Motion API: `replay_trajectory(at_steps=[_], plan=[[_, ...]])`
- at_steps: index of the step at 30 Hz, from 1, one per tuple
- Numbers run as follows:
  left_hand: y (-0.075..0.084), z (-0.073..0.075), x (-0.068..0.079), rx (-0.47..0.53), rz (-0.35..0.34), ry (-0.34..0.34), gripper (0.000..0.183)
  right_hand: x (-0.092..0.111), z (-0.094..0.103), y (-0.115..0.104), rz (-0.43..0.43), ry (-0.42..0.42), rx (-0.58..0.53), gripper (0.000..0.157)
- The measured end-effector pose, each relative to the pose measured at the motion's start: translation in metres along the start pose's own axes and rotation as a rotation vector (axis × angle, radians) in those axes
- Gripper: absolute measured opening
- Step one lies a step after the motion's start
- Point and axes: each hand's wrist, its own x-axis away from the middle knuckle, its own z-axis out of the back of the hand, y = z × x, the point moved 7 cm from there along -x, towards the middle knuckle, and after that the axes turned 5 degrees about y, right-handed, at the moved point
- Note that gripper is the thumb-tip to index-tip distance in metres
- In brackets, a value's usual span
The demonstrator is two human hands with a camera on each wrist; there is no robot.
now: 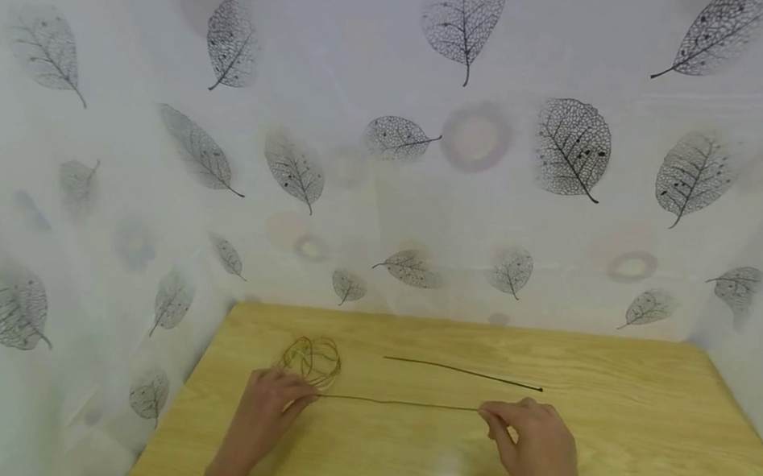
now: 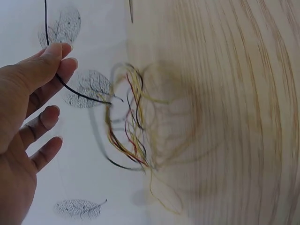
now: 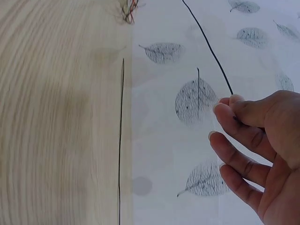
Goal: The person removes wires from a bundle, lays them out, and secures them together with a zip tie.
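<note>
A thin dark cord (image 1: 402,403) stretches nearly straight between both hands over the table. My left hand (image 1: 265,409) pinches it between thumb and forefinger, and the other fingers are loosely bent in the left wrist view. From there the dark cord (image 2: 75,90) curves down to a loose, looped bundle of yellow, red and black cords (image 2: 126,150). On the right, my right hand (image 1: 538,451) pinches the cord's end between thumb and forefinger. Beyond the held cord, a second dark cord (image 1: 465,372) lies on the table, with a small knob or knot at its right end.
The light wooden table (image 1: 675,442) has a bright glare patch near its front. Pale sheeting with a leaf print (image 1: 446,198) rises along the table's back and sides. The looped cord bundle (image 1: 311,360) lies close beyond my left hand.
</note>
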Motion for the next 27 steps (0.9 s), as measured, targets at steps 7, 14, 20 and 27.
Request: replay_trajectory(at_steps=[7, 14, 20, 27], plan=[[-0.01, -0.001, 0.002, -0.007, 0.003, 0.003, 0.017, 0.005, 0.006, 0.019, -0.028, -0.018, 0.038, 0.013], [-0.021, -0.001, 0.004, -0.064, 0.004, 0.01, 0.016, 0.011, 0.01, 0.03, -0.055, -0.013, 0.053, 0.013], [-0.032, 0.005, 0.006, -0.135, 0.019, 0.009, 0.013, 0.01, 0.023, 0.038, -0.061, 0.008, 0.069, 0.014], [-0.04, 0.018, 0.008, -0.129, 0.04, 0.062, 0.021, 0.015, 0.036, 0.051, -0.068, 0.005, 0.089, 0.013]])
